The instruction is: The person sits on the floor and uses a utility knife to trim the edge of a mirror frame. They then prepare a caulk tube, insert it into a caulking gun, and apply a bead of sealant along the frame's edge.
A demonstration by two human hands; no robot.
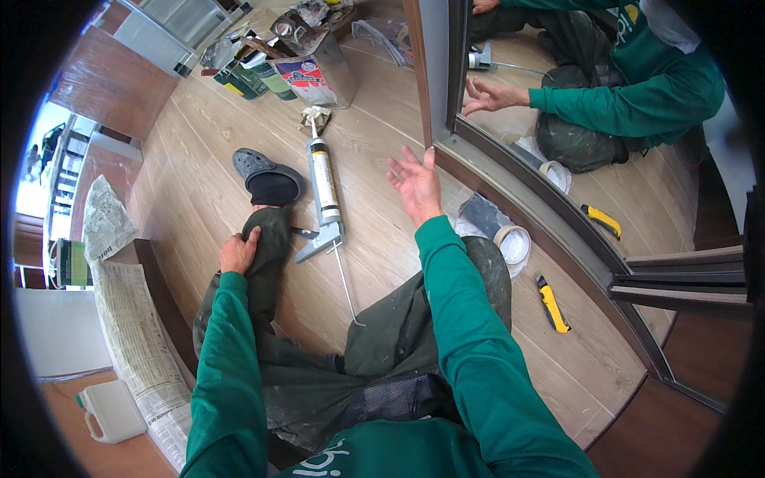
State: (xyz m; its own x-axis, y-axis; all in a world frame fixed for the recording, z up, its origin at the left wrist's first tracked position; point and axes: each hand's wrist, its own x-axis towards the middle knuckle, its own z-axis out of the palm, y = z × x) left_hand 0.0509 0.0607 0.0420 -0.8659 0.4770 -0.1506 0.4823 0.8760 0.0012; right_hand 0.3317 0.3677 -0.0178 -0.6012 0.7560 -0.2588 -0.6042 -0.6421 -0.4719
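Observation:
My left hand (237, 253) is curled over my left leg, gripping the dark green trouser leg (269, 239) below the knee. My right hand (417, 185) is raised, palm up and fingers spread, with nothing in it. It is close to the lower frame of a mirrored sliding door (510, 179). On the floor between my hands lies a caulking gun (325, 191) loaded with a white cartridge. Its nozzle points away from me and its bent rod toward me. The nozzle tip is over a small crumpled scrap (317, 119).
A roll of tape (512, 245) and a grey sheet (480, 213) lie by my right knee, with a yellow utility knife (551, 304) nearer me. Tins (327, 76) stand at the far side. Newspaper (143, 334) and a white jug (111, 410) are at left.

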